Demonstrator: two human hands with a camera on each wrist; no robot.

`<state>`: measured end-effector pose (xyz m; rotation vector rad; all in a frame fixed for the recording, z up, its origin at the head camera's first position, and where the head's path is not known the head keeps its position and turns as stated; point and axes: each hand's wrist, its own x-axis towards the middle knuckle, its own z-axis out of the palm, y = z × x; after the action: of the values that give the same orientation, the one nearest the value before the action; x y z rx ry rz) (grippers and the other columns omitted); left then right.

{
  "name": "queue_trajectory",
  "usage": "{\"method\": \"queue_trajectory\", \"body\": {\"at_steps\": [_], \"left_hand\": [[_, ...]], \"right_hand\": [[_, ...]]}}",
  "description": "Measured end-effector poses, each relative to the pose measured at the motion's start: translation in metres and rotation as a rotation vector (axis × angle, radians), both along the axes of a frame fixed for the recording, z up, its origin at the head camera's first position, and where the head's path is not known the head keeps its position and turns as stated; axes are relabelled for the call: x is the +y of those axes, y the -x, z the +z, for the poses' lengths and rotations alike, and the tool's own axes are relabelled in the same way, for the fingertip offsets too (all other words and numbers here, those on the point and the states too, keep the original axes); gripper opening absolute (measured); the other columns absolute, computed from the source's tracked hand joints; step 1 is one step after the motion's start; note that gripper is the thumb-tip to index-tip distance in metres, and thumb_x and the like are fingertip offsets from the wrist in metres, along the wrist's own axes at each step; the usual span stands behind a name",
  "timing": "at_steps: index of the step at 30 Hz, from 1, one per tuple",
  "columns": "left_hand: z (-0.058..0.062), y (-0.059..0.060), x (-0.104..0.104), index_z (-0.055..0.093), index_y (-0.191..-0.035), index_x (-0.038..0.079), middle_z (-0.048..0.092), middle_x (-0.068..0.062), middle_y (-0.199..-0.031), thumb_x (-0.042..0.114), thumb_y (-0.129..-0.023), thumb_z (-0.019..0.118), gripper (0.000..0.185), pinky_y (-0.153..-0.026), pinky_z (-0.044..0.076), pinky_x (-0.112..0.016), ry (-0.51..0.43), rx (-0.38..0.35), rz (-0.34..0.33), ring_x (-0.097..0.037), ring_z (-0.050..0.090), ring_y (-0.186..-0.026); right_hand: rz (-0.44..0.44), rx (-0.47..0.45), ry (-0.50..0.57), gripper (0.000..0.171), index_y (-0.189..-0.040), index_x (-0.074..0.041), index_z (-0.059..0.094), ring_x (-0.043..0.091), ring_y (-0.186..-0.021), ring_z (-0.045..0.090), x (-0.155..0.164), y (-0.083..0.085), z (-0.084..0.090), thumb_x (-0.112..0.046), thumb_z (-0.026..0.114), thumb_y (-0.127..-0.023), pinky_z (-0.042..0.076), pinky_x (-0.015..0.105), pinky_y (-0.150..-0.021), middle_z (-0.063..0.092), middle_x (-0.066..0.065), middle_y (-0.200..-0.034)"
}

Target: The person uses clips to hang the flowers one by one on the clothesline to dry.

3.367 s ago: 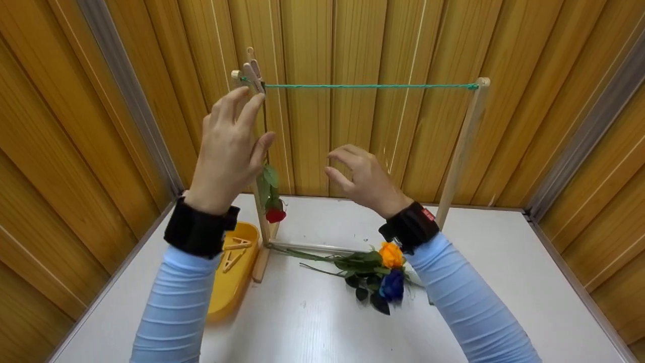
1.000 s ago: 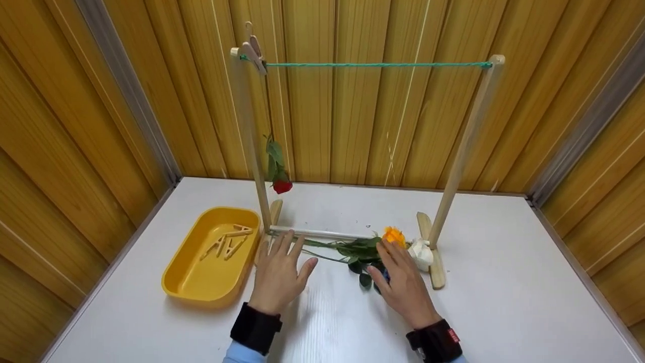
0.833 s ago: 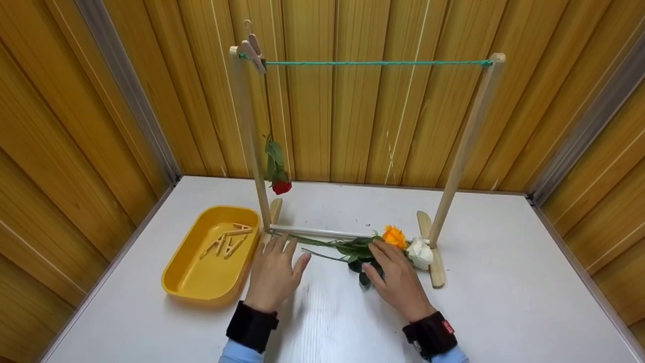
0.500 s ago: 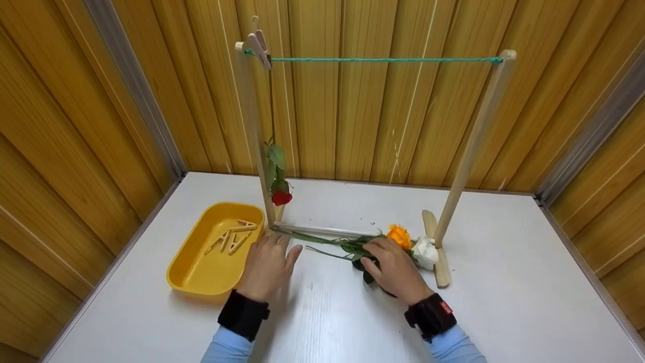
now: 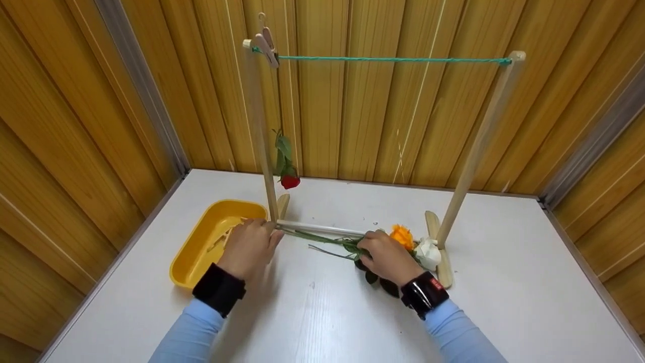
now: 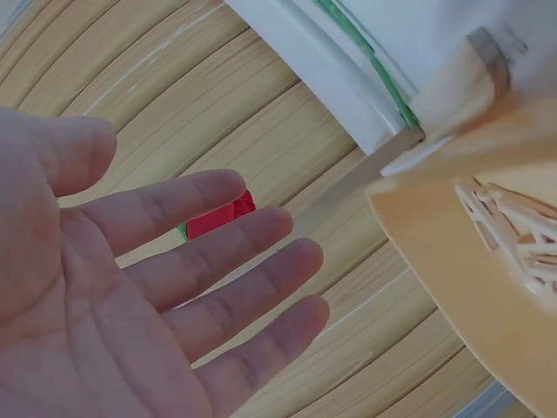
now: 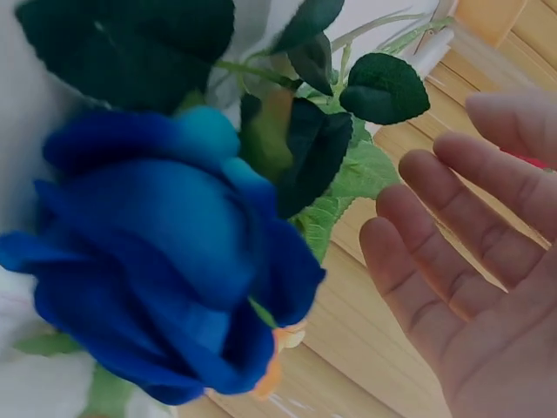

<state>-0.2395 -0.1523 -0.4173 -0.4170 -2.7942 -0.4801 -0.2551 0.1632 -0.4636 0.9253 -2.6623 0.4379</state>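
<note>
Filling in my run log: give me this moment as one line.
left hand: open, over yellow tray rim | right hand: open, over blue rose | red rose: hanging from line

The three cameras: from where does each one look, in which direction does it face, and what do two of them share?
Head: from above, facing forward and down at the wooden rack, both hands and blue sleeves showing.
Left wrist: beside the left hand, open palm filling the view, facing the yellow tray.
Right wrist: beside the right hand, open fingers showing, facing the blue rose.
Shared: the hanging red rose shows in head and left wrist views.
</note>
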Motion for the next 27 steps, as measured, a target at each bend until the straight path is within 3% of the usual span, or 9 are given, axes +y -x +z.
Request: {"method": "queue_trajectory", "body": {"at_steps": [7,11,16,19,23,27], "left_hand": [[0.011,0.014,-0.012,0.074,-0.103,-0.001,0.061,-0.014,-0.088,0.029,-0.105,0.062,0.032,-0.075,0.054,-0.042,0.047,-0.127,0.015,-0.029,0.053,-0.076],[0.011,0.022,-0.018,0.073,-0.099,0.0,0.059,-0.013,-0.085,0.028,-0.105,0.062,0.031,-0.071,0.053,-0.04,0.076,-0.165,0.018,-0.028,0.053,-0.074],[0.01,0.027,-0.026,0.075,-0.101,0.0,0.061,-0.015,-0.089,0.027,-0.106,0.06,0.031,-0.079,0.055,-0.045,0.117,-0.235,0.044,-0.031,0.054,-0.077],[0.008,0.031,-0.03,0.075,-0.099,-0.001,0.059,-0.014,-0.087,0.027,-0.106,0.06,0.031,-0.076,0.054,-0.043,0.138,-0.275,0.053,-0.03,0.054,-0.075],[0.008,0.034,-0.033,0.071,-0.092,-0.001,0.055,-0.013,-0.079,0.025,-0.106,0.06,0.031,-0.065,0.048,-0.037,0.158,-0.287,0.044,-0.028,0.052,-0.068],[0.006,0.038,-0.036,0.07,-0.093,-0.003,0.057,-0.014,-0.081,0.021,-0.106,0.058,0.03,-0.065,0.051,-0.039,0.188,-0.29,0.04,-0.028,0.053,-0.069]], "right_hand": [[0.051,-0.024,-0.04,0.005,-0.088,-0.001,0.076,0.024,-0.079,0.062,-0.004,0.009,0.002,-0.001,0.079,-0.084,0.056,0.039,-0.072,0.07,0.01,-0.087],[0.074,-0.016,-0.054,0.006,-0.082,-0.003,0.074,0.023,-0.077,0.063,-0.008,0.011,-0.004,0.0,0.079,-0.082,0.055,0.039,-0.069,0.071,0.008,-0.084],[0.059,-0.047,-0.074,0.006,-0.081,-0.004,0.074,0.018,-0.071,0.06,-0.01,0.011,-0.01,-0.001,0.078,-0.083,0.054,0.036,-0.066,0.071,0.006,-0.082],[0.05,-0.061,-0.084,0.005,-0.081,-0.004,0.074,0.017,-0.068,0.059,-0.01,0.01,-0.011,-0.001,0.078,-0.083,0.053,0.035,-0.063,0.07,0.007,-0.081],[0.032,-0.048,-0.093,0.006,-0.08,-0.004,0.073,0.018,-0.068,0.061,-0.011,0.011,-0.012,-0.001,0.078,-0.083,0.054,0.036,-0.061,0.069,0.007,-0.08],[0.028,-0.038,-0.1,0.009,-0.077,-0.004,0.072,0.019,-0.067,0.061,-0.012,0.013,-0.013,0.0,0.078,-0.082,0.054,0.036,-0.061,0.068,0.008,-0.077]]}}
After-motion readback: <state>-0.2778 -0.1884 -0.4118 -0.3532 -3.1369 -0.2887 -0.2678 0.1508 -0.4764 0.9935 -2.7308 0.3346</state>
